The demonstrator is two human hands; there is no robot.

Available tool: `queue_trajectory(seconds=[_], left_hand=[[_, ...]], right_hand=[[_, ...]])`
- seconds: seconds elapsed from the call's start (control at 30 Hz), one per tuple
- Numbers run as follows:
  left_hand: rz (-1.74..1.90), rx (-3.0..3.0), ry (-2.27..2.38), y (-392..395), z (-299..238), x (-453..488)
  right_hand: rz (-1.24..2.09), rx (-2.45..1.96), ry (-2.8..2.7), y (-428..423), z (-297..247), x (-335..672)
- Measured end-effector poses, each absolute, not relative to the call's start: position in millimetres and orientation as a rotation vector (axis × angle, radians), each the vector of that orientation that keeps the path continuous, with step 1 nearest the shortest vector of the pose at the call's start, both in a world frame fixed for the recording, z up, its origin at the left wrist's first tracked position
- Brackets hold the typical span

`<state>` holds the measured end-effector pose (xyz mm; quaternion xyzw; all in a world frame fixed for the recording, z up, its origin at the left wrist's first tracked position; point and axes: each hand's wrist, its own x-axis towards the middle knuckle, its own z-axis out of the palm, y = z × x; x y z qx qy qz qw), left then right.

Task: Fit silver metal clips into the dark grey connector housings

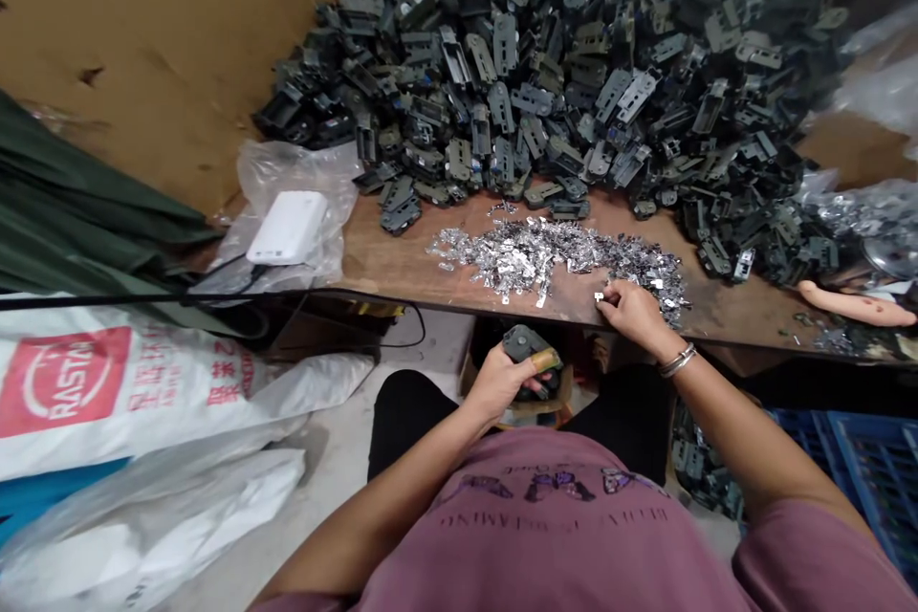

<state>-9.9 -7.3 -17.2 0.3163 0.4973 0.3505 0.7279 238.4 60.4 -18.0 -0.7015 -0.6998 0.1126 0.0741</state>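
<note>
Two bare hands at work here: the left hand (496,379) has its fingers wrapped round a dark plastic housing (522,341), held low, just off the front edge of the tabletop (383,258). The right hand (635,313) is pinching a tiny metal piece (599,297) between its fingers, right beside the shiny metal pile (523,258). Behind that there's a massive heap of dark housings (504,110), plus a white box (289,225) off to the left on clear plastic (330,182).

The left hand (500,377) is gripping a dark casing (523,342), while the right hand (635,314) is pinching a small metal piece (599,297) beside silvery parts (527,253) on the counter (391,256). Behind, more casings (506,43) are lying heaped; a white device (288,227) is resting on clear plastic (336,177).
</note>
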Motion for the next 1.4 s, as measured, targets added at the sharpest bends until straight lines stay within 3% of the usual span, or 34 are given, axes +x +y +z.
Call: queue_trajectory(seconds=[0.13, 0.53, 0.77, 1.4], left_hand=[[0.764, 0.700, 1.083, -9.1, -19.4, -7.1], [0.761, 0.717, 1.102, -11.9, -17.4, -6.6], [0.750, 0.700, 1.109, -12.0, -15.7, -4.0], [0.800, 0.794, 1.062, -1.7, -19.0, -0.5]], right_hand=[[0.424, -2.052, -2.079, 59.0, -20.7, 241.2], [0.268, -1.901, -2.138, 64.2, -32.6, 239.1], [0.145, -2.083, -2.240, 58.5, -20.9, 237.4], [0.205, -2.047, -2.178, 72.4, -21.3, 216.1]])
